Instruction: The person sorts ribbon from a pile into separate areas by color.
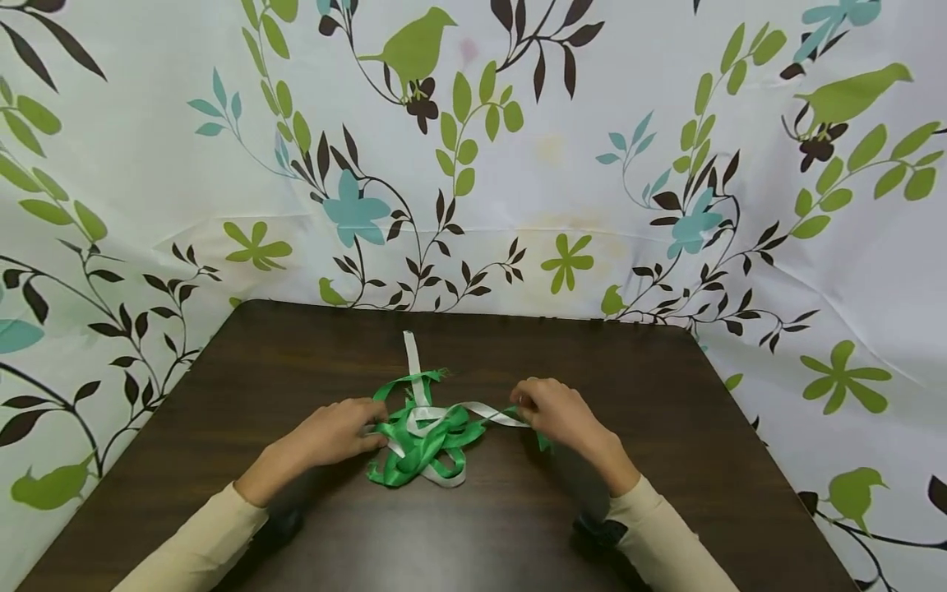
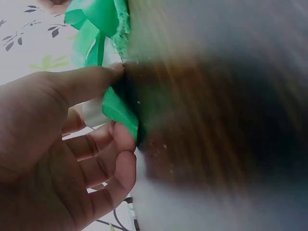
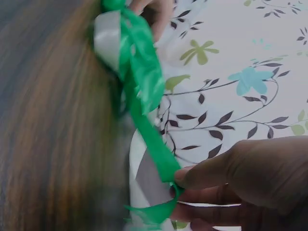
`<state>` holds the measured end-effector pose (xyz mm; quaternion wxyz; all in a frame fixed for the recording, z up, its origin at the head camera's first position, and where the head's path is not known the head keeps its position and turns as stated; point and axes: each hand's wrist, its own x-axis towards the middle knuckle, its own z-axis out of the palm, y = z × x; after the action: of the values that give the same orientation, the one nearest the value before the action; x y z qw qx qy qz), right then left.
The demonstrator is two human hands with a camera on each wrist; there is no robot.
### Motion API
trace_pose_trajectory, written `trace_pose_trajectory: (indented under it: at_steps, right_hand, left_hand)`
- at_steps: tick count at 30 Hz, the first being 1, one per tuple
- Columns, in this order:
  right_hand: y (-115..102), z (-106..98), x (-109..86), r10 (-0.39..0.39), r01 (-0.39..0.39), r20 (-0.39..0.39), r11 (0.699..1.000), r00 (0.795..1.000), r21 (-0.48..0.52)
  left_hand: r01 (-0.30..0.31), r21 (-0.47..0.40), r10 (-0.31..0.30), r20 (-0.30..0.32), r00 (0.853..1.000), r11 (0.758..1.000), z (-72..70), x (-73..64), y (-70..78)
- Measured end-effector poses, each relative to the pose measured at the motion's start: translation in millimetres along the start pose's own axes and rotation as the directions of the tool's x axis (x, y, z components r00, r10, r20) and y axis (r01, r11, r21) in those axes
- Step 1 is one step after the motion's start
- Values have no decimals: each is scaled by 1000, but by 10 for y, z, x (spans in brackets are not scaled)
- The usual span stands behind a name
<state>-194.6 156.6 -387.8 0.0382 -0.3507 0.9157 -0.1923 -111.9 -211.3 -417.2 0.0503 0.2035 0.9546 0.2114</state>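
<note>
A loose tangle of green ribbon and white ribbon lies on the dark table. My left hand is at the left edge of the tangle, thumb and fingers apart. In the left wrist view, a green fold shows between the thumb and the loosely curled fingers, touching the fingertips. My right hand, to the right, pinches a green ribbon strand between thumb and fingers. That strand runs back to the tangle, with a short end hanging below the fingers. A white strand also stretches toward this hand.
The brown wooden table reaches to a white patterned cloth hanging behind it. This cloth carries green birds, leaves and blue flowers. One white ribbon length points toward the table's far edge.
</note>
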Motion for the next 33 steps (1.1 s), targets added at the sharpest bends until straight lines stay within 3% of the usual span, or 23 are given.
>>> trace_pose_trajectory:
  at_steps: [6,10,14,18,21,26,30,33]
  right_hand:
    - [100,-27,-192,-15,10,47,996,999,88]
    - [88,-160,-300,-43,43,15,999,999,25]
    - [-86,-353,-347,-56,55,-31,997,998,-48]
    - [-324,-510,-306,-102,99,-52,994,993,-53]
    - [-476,-591,-234,-141,142,-33,990,989,12]
    - [-719,-707,-21,-213,215,-22,971,977,108]
    - [-885,-748,114,-256,261,-53,954,965,150]
    - [-969,-741,131,-257,266,-74,945,964,191]
  left_hand:
    - [-26,39,25,44,999,999,-23,51,-25]
    - [-11,27,9,90,996,1000,-137,100,5]
    - [-25,-33,29,102,994,999,-302,146,76]
    - [-44,-39,44,12,999,998,-409,104,180]
    - [-111,-75,107,-54,993,991,-398,49,331]
    - [-264,-73,249,-175,953,962,-376,40,672]
    - [-273,-21,258,-267,928,962,-389,104,859]
    - [-262,-31,246,-258,934,964,-371,166,929]
